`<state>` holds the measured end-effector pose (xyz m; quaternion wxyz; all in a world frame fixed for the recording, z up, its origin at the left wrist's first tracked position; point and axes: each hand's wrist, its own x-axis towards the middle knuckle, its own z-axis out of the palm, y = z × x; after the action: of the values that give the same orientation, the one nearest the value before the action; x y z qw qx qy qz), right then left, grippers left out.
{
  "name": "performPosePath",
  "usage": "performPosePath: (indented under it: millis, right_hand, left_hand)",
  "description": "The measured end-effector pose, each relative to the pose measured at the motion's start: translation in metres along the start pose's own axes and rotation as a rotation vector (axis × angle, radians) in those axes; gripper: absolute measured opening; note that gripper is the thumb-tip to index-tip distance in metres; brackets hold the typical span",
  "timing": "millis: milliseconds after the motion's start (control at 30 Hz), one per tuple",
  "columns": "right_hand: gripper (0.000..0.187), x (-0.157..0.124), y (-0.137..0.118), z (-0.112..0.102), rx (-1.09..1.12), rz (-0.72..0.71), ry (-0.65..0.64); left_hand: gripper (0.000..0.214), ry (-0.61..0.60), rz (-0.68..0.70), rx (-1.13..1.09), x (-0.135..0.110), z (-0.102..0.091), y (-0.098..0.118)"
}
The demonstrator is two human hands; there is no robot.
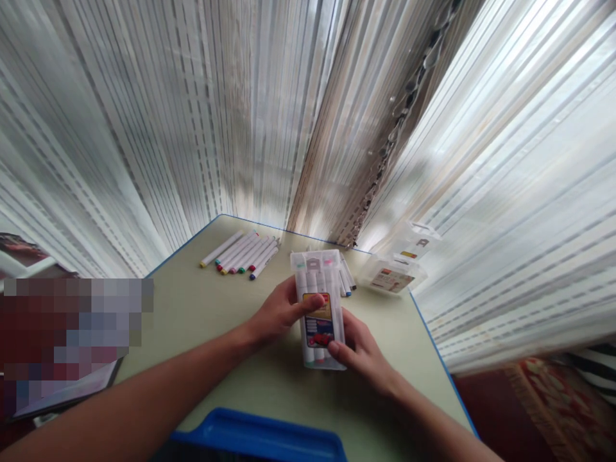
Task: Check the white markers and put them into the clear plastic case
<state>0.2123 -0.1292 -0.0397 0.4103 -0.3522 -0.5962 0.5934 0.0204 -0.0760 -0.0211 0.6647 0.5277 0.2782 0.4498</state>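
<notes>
A clear plastic marker case (321, 282) is held upright over the table, its lid on top and several white markers inside. A printed label with a red car covers part of its front. My left hand (283, 308) grips the upper left side, thumb across the label. Lower on the right side, my right hand (359, 350) is closed around the case with its thumb on the front. Behind it to the left lie several white markers (248, 250) with coloured ends. A few more markers (346, 276) show partly behind the case on the right.
An opened clear plastic case (392, 273) with a label stands at the table's back right. The pale green table (192, 321) has a blue edge. A blue tray (274, 430) sits at the near edge. Striped string curtains (240, 115) hang behind.
</notes>
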Motion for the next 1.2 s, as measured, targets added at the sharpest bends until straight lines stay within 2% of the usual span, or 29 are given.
performPosePath:
  millis: [133, 267, 433, 600, 900, 1067, 1200]
  right_hand:
    - [0.047, 0.0, 0.003, -0.008, 0.164, 0.056, 0.028]
    - [0.05, 0.002, 0.007, -0.013, 0.214, 0.084, 0.062]
    - [0.042, 0.008, 0.004, -0.015, 0.17, 0.037, 0.093]
    - [0.042, 0.012, -0.003, -0.024, 0.187, 0.057, 0.126]
    - [0.036, 0.018, -0.013, -0.05, 0.02, -0.128, 0.358]
    - [0.038, 0.02, -0.012, -0.049, -0.104, -0.217, 0.382]
    - [0.039, 0.019, -0.008, -0.046, -0.224, -0.27, 0.38]
  left_hand:
    - [0.049, -0.044, -0.06, -0.038, -0.001, 0.001, 0.003]
    - [0.047, -0.009, -0.108, -0.042, -0.002, 0.002, 0.005]
    - [0.044, 0.024, -0.069, -0.016, -0.001, -0.002, 0.002]
    - [0.042, 0.092, -0.023, -0.018, 0.001, -0.005, 0.005]
    - [0.045, 0.144, 0.11, 0.202, -0.001, -0.007, 0.008]
    - [0.043, 0.135, 0.196, 0.288, -0.002, -0.009, 0.013]
    - [0.046, 0.154, 0.199, 0.278, 0.0, -0.004, 0.022]
